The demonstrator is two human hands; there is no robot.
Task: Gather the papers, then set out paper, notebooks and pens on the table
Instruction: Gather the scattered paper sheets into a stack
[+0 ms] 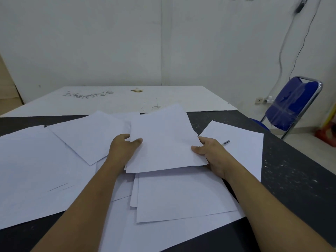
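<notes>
Two hands share one thin pile. Your left hand [123,148] and right hand [209,151] pinch opposite side edges of the held papers [163,139]. Both thumbs lie on top, and the other fingers [125,136] curl underneath, mostly hidden. The pile hangs tilted above the dark worktop [291,170]. How many leaves it holds cannot be counted.

The gathering looks barely begun, since most of the paper is loose. To do this step well, keep your thumbs flat and your grip light so the leaves do not buckle. Square the pile by tapping its near edge on the worktop before you add more, then take the closest pieces first.

Several overlapping loose sheets [181,197] lie directly under the pile, between your wrists. An angled sheet [91,137] sits just beside your left hand, partly under it, and a broad sheet [27,170] lies well off to the left. Just beyond your right knuckles a pen [226,142] rests on the right-hand sheet [243,151]. Lift the pen off before you draw that sheet in, or it will likely roll. No notebooks are in view.

Behind the papers lies a stained white board [127,99], and a blue chair [292,104] stands at the right.
</notes>
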